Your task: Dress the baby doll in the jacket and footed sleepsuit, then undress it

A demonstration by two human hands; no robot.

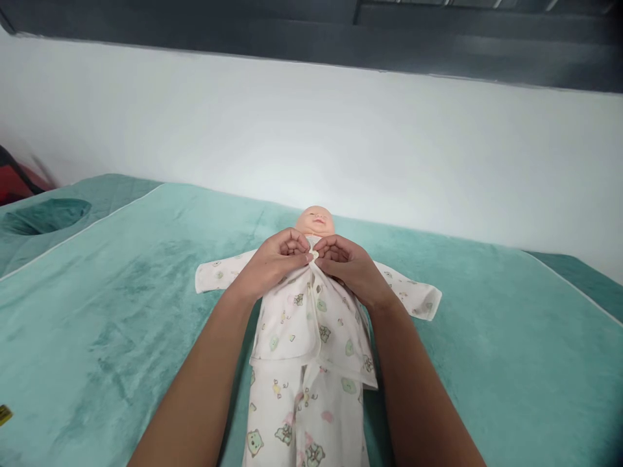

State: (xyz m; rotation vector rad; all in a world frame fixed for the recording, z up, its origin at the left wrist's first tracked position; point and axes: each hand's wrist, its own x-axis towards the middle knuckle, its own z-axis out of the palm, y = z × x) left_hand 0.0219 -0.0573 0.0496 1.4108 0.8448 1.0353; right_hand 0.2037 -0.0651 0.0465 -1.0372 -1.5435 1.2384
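The shirt [292, 334] at the frame's centre is white, printed with small brown bears, pale green bear faces and yellow touches. The trousers [335, 405] at lower centre are white with a similar print and pink patches. The doll [322, 227] shows a peach-pink head. The cover [146, 337] is mottled teal, the wall [311, 130] white, the top panel [195, 26] dark grey, the lower-left tag [4, 414] yellow and black.

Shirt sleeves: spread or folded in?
Spread: one sleeve reaches out past the left hand, the other sleeve past the right hand, on the green sheet.
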